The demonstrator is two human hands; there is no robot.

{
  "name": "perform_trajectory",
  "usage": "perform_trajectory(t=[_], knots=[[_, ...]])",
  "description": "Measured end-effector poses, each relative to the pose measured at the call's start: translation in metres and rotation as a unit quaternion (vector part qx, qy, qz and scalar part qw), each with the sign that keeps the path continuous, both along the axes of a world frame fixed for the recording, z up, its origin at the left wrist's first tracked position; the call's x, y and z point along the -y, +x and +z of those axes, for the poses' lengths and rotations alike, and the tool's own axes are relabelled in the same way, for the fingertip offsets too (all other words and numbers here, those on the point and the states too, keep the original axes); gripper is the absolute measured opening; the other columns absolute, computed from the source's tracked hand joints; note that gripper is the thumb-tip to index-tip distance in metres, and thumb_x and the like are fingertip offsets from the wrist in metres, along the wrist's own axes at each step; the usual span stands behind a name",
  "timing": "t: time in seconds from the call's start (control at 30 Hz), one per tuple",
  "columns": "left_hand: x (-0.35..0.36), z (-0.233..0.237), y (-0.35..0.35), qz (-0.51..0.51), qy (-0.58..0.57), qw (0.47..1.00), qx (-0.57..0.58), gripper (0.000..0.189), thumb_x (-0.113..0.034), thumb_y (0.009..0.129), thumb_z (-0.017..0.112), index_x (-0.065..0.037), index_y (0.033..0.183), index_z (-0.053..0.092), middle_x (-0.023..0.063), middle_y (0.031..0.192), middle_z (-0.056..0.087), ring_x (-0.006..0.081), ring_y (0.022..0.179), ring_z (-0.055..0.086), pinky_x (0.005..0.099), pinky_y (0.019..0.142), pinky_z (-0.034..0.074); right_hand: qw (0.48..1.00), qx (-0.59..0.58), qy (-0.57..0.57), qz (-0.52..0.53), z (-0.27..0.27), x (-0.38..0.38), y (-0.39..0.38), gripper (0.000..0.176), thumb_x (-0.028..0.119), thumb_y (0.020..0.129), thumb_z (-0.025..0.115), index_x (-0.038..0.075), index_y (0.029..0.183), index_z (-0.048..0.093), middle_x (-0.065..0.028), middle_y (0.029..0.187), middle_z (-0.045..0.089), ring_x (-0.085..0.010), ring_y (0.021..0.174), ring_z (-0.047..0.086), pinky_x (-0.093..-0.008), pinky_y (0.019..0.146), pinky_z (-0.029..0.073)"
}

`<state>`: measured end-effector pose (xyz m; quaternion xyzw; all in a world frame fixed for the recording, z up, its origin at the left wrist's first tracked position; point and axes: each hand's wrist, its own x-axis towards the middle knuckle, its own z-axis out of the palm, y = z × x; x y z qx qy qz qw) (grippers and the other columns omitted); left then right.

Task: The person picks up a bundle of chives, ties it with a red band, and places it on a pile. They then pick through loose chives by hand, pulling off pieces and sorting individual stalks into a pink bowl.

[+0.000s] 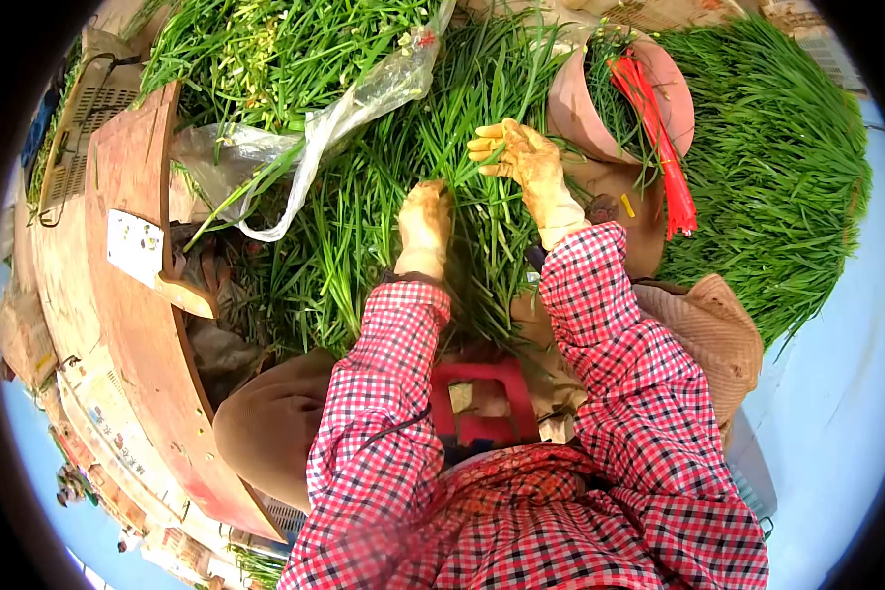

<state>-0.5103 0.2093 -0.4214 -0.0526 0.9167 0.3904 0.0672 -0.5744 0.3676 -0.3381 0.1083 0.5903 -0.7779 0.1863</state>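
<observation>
Both hands wear yellowish gloves over the heap of long green stalks point(339, 251) in front of me. My left hand point(426, 224) reaches down among the stalks, its fingers mostly hidden by the glove's back and the leaves. To its right, my right hand point(521, 162) is raised above the heap with its fingers spread apart, and a few thin leaves pass by the fingertips. A pink tub point(570, 98) stands just beyond my right hand, with greens inside and a bundle of red strips point(659, 138) hanging over its edge.
Neatly layered greens point(767, 177) lie at the right. A clear plastic bag point(364, 98) rests on the upper heap. At the left are a wooden board point(133, 324) and a plastic crate point(84, 123). A red stool point(482, 372) stands between my knees.
</observation>
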Motion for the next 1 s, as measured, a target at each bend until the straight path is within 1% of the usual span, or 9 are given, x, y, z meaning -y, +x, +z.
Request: perform_trajectory(t=[0.33, 0.47, 0.53, 0.57, 0.63, 0.7, 0.83, 0.93, 1.0], knots=[[-0.003, -0.006, 0.007, -0.017, -0.01, 1.0, 0.002, 0.023, -0.015, 0.081, 0.06, -0.005, 0.101, 0.063, 0.0134, 0.101, 0.062, 0.0306, 0.096, 0.058, 0.0359, 0.085, 0.046, 0.992, 0.033, 0.122, 0.01, -0.004, 0.019, 0.021, 0.039, 0.036, 0.094, 0.045, 0.003, 0.084, 0.062, -0.0049, 0.059, 0.058, -0.0122, 0.044, 0.049, -0.0225, 0.04, 0.037], [0.001, -0.018, 0.011, -0.031, -0.034, 0.998, -0.052, 0.025, -0.01, 0.082, 0.055, -0.011, 0.106, 0.062, 0.01, 0.103, 0.063, 0.0254, 0.096, 0.06, 0.0325, 0.084, 0.048, 0.983, -0.102, 0.142, -0.055, 0.007, 0.016, 0.023, 0.035, 0.034, 0.093, 0.048, 0.002, 0.1, 0.061, -0.0123, 0.081, 0.064, -0.014, 0.05, 0.054, -0.023, 0.041, 0.041], [0.004, -0.026, 0.012, -0.028, -0.019, 0.997, -0.067, 0.024, -0.014, 0.084, 0.055, -0.009, 0.106, 0.061, 0.0109, 0.104, 0.062, 0.0265, 0.097, 0.059, 0.0335, 0.084, 0.048, 0.975, -0.178, -0.097, -0.086, 0.021, -0.012, 0.011, 0.016, 0.013, 0.091, 0.053, 0.008, 0.103, 0.06, -0.0085, 0.083, 0.063, -0.014, 0.052, 0.055, -0.0216, 0.042, 0.043], [0.005, -0.02, 0.012, -0.029, -0.028, 0.998, -0.047, 0.024, -0.014, 0.084, 0.055, -0.009, 0.107, 0.061, 0.0111, 0.104, 0.062, 0.0269, 0.097, 0.059, 0.0339, 0.084, 0.048, 0.97, -0.177, 0.111, -0.123, 0.043, -0.023, 0.004, 0.017, 0.017, 0.091, 0.054, 0.006, 0.102, 0.061, -0.0087, 0.085, 0.064, -0.014, 0.054, 0.057, -0.0229, 0.044, 0.045], [0.003, -0.002, 0.01, -0.034, -0.044, 0.998, -0.008, 0.024, -0.015, 0.084, 0.055, -0.008, 0.107, 0.061, 0.0114, 0.105, 0.062, 0.0278, 0.098, 0.058, 0.0346, 0.084, 0.047, 0.812, -0.143, 0.565, -0.017, 0.062, -0.089, -0.026, 0.023, 0.016, 0.087, 0.053, 0.007, 0.107, 0.057, -0.0082, 0.09, 0.063, -0.019, 0.064, 0.059, -0.0291, 0.053, 0.048], [0.002, -0.018, 0.013, -0.013, -0.026, 0.998, -0.06, 0.024, -0.015, 0.084, 0.055, -0.007, 0.106, 0.061, 0.0118, 0.105, 0.062, 0.0292, 0.098, 0.058, 0.0355, 0.085, 0.046, 0.412, -0.164, 0.884, 0.149, 0.043, -0.16, -0.052, 0.031, 0.014, 0.081, 0.051, 0.006, 0.111, 0.054, -0.0087, 0.102, 0.061, -0.0248, 0.082, 0.061, -0.0356, 0.069, 0.05], [0.001, -0.015, 0.017, -0.003, -0.022, 0.997, -0.069, 0.023, -0.015, 0.084, 0.056, -0.006, 0.105, 0.06, 0.012, 0.104, 0.062, 0.0294, 0.098, 0.057, 0.0359, 0.085, 0.046, 0.531, 0.084, 0.843, 0.021, 0.094, -0.133, -0.041, 0.036, 0.027, 0.085, 0.054, 0.01, 0.117, 0.051, -0.0147, 0.092, 0.064, -0.0312, 0.088, 0.062, -0.0401, 0.073, 0.05], [0.001, -0.014, 0.019, -0.004, -0.035, 0.997, -0.071, 0.02, -0.014, 0.084, 0.056, -0.006, 0.102, 0.06, 0.0123, 0.102, 0.062, 0.0296, 0.097, 0.058, 0.0361, 0.083, 0.047, 0.57, -0.184, 0.798, -0.062, 0.065, -0.115, -0.035, 0.032, 0.031, 0.086, 0.052, 0.008, 0.108, 0.057, -0.0175, 0.094, 0.064, -0.0332, 0.086, 0.062, -0.0425, 0.074, 0.049], [0.0, -0.012, 0.021, -0.004, -0.04, 0.997, -0.066, 0.019, -0.014, 0.084, 0.056, -0.006, 0.1, 0.06, 0.0128, 0.101, 0.062, 0.0299, 0.095, 0.058, 0.0364, 0.082, 0.048, 0.651, -0.056, 0.757, 0.006, 0.047, -0.076, -0.037, 0.034, 0.036, 0.089, 0.05, 0.008, 0.101, 0.064, -0.013, 0.094, 0.066, -0.0289, 0.082, 0.063, -0.0373, 0.074, 0.049]])
